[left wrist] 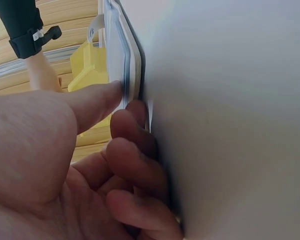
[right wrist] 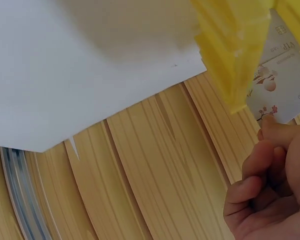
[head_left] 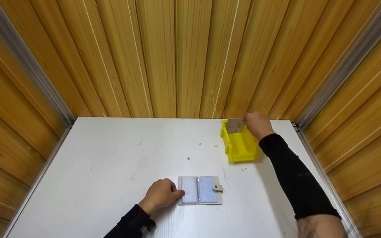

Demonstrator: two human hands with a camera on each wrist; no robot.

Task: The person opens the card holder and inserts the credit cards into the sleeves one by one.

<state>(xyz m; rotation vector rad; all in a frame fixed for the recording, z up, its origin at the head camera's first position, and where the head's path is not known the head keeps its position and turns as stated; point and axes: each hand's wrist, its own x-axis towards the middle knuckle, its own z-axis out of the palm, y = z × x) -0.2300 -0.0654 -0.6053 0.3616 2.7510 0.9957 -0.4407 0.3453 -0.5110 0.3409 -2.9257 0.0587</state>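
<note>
An open card holder [head_left: 198, 190] with clear sleeves and a snap strap [head_left: 217, 188] lies on the white table. My left hand [head_left: 162, 194] pinches its left edge: the thumb [left wrist: 102, 100] presses on the inner side, and the other fingers are curled at the edge by the tabletop. At the back right, my right hand [head_left: 258, 124] pinches a card [right wrist: 277, 92] by its edge, over the far end of a yellow bin [head_left: 242, 158]. Blossoms and a chip are printed on this card. Another card [right wrist: 279, 37], marked VIP, shows behind it against the bin.
The white table [head_left: 121, 158] carries small dark marks. Wood-patterned panels [head_left: 164, 59] rise behind it and on both sides, with metal rails [head_left: 313, 102] at the corners. The bin stands close to the back panel.
</note>
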